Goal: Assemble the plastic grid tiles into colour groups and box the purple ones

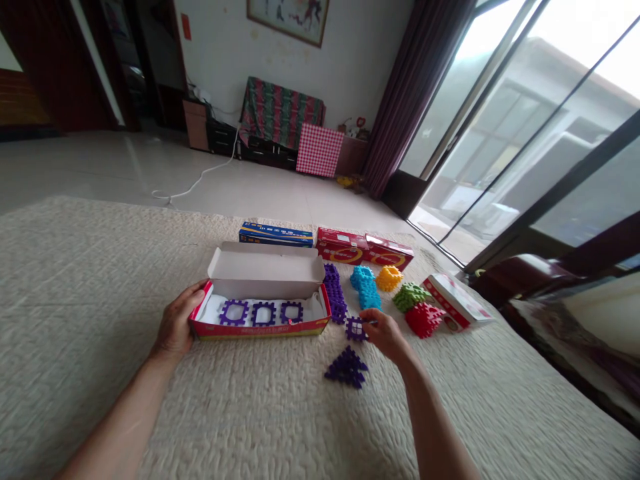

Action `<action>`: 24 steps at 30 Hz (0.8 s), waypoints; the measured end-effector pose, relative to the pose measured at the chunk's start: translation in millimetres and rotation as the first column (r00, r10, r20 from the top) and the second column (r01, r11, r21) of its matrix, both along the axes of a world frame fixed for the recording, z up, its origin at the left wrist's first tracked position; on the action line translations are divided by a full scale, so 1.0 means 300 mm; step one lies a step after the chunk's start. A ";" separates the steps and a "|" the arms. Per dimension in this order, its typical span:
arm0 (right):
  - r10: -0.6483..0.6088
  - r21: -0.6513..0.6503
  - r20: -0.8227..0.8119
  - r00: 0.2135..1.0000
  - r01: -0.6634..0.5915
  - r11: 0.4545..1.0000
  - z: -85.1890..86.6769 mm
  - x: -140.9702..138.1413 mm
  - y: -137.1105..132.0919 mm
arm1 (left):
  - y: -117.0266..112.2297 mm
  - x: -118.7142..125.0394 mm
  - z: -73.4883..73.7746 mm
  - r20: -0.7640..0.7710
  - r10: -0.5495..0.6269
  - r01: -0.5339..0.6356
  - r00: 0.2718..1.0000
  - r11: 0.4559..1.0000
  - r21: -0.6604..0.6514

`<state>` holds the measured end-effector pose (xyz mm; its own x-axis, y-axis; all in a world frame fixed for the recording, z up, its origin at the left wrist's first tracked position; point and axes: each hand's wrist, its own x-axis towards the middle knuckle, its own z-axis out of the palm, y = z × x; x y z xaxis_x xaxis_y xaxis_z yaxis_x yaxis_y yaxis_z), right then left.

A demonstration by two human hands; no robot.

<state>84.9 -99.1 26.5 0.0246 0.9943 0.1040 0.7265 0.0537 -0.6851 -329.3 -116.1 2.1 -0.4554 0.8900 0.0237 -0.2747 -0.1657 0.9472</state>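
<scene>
An open red cardboard box (260, 330) with its lid (265, 261) folded back lies on the quilted cover. Inside, on a white lining, sit three purple square frame pieces (263, 313) side by side. My left hand (181, 317) grips the box's left end. My right hand (383, 330) pinches another purple square piece (355, 328), to the right of the box. Below it lies a pile of purple triangular pieces (347, 368). A long row of purple pieces (334, 293) stands between the box and my right hand.
Beyond my right hand are blue (367, 290), yellow (389, 277), green (411, 297) and red pieces (424, 320). A white-and-red box (457, 303) lies at the right. Behind stand a blue box (276, 234) and two red boxes (341, 246).
</scene>
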 end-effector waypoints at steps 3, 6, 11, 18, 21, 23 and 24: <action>-0.003 0.031 0.181 0.983 -0.003 1.000 0.015 0.018 -0.032 | -0.001 -0.001 0.001 0.007 0.000 0.000 1.000 1.000 0.000; 0.127 0.056 0.279 0.952 -0.148 0.987 0.030 0.021 -0.058 | -0.001 -0.004 -0.001 0.019 -0.006 0.006 1.000 1.000 -0.002; 0.273 -0.006 0.356 0.894 -0.290 0.957 0.027 0.008 -0.066 | 0.002 -0.007 -0.008 -0.008 0.000 0.000 1.000 1.000 0.016; 0.158 0.052 0.390 0.907 -0.193 0.980 0.059 0.014 -0.052 | 0.004 -0.002 -0.007 -0.035 0.020 -0.019 0.999 0.999 0.032; 0.127 0.176 0.351 0.928 -0.198 0.964 0.152 -0.047 -0.036 | 0.003 0.002 -0.002 -0.049 0.009 -0.008 0.999 0.999 0.035; 0.205 0.243 0.306 0.930 -0.284 0.928 0.223 -0.141 -0.025 | 0.002 0.004 0.001 -0.056 0.003 -0.002 0.998 1.000 0.031; 0.265 0.260 0.284 0.922 -0.339 0.904 0.253 -0.202 -0.020 | 0.001 0.004 0.002 -0.057 0.000 0.002 0.998 1.000 0.029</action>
<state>24.2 -105.2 102.4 -0.3343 0.8705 0.3612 0.7800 0.4707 -0.4124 -328.1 -115.7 2.6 -0.4519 0.8889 0.0750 -0.2205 -0.1927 0.9561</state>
